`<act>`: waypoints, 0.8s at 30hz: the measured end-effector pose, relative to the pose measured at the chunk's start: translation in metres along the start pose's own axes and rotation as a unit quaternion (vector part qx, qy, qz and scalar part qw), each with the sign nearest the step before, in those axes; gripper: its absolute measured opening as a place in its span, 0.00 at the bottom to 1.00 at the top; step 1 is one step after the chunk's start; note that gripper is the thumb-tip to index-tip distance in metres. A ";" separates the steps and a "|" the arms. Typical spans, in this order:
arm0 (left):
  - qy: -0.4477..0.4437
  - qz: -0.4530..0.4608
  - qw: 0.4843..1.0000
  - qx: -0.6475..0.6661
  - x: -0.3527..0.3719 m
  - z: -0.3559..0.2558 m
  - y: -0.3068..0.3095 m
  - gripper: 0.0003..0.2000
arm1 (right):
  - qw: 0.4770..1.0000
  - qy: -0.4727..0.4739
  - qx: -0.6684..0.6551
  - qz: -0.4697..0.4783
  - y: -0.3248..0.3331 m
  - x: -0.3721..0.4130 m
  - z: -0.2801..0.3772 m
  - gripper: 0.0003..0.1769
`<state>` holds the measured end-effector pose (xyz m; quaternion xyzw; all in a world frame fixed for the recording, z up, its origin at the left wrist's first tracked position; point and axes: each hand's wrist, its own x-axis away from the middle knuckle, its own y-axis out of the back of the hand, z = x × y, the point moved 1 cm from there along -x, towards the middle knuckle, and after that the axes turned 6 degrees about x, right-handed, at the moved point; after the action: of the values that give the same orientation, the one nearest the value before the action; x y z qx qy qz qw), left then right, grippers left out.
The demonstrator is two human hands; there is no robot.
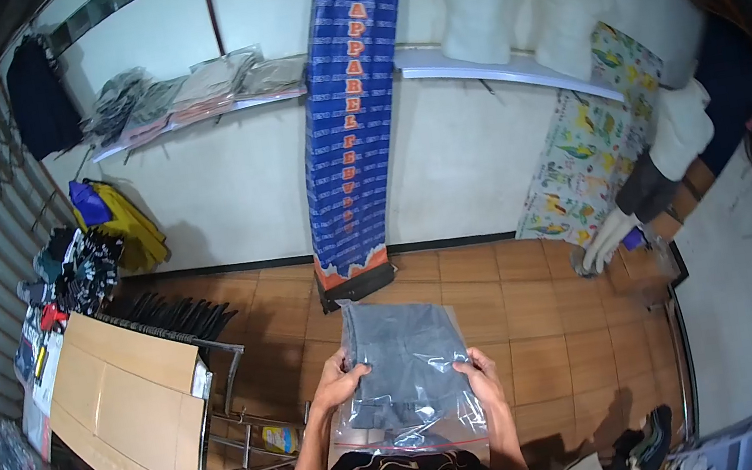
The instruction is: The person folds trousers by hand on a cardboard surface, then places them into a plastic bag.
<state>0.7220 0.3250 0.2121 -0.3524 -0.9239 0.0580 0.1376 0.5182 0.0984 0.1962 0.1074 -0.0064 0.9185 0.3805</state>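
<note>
A clear plastic bag with a folded grey garment inside is held in front of my body, at the lower middle of the head view. My left hand grips its left edge, the thumb lying on top of the plastic. On the opposite edge, my right hand is closed on the bag, also with its thumb on top. The red seal line of the bag runs along the side nearest my body. Most fingers of both hands are hidden under the bag.
At left, flat cardboard lies on a metal-framed table beside black hangers. A blue banner stands ahead. Wall shelves hold bagged clothes and white torsos. A mannequin and cardboard box are at right.
</note>
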 end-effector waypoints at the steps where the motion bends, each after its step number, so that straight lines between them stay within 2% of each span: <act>1: -0.018 -0.005 1.000 -0.008 -0.010 0.000 0.001 0.18 | 1.000 0.000 0.003 0.002 0.001 -0.015 0.009 0.06; 3: -0.032 -0.024 0.999 -0.014 -0.019 -0.008 -0.002 0.17 | 1.000 0.005 0.005 0.030 -0.002 -0.043 0.028 0.06; 5: -0.031 -0.066 0.997 0.040 -0.024 -0.032 -0.013 0.16 | 0.998 0.012 0.016 0.058 -0.005 -0.072 0.035 0.05; 11: -0.052 -0.136 0.989 0.031 -0.069 -0.053 0.013 0.14 | 0.991 0.049 0.011 0.124 -0.044 -0.148 0.070 0.05; 18: -0.081 -0.135 0.984 0.088 -0.155 -0.092 0.062 0.14 | 0.985 0.075 0.012 0.155 -0.107 -0.238 0.116 0.05; 24: -0.125 -0.102 0.985 0.063 -0.244 -0.145 0.111 0.15 | 0.985 0.102 0.007 0.137 -0.160 -0.317 0.159 0.06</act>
<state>1.0094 0.2468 0.2758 -0.2373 -0.9593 0.1453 0.0485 0.8787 -0.0243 0.2757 0.0139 0.0239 0.9682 0.2488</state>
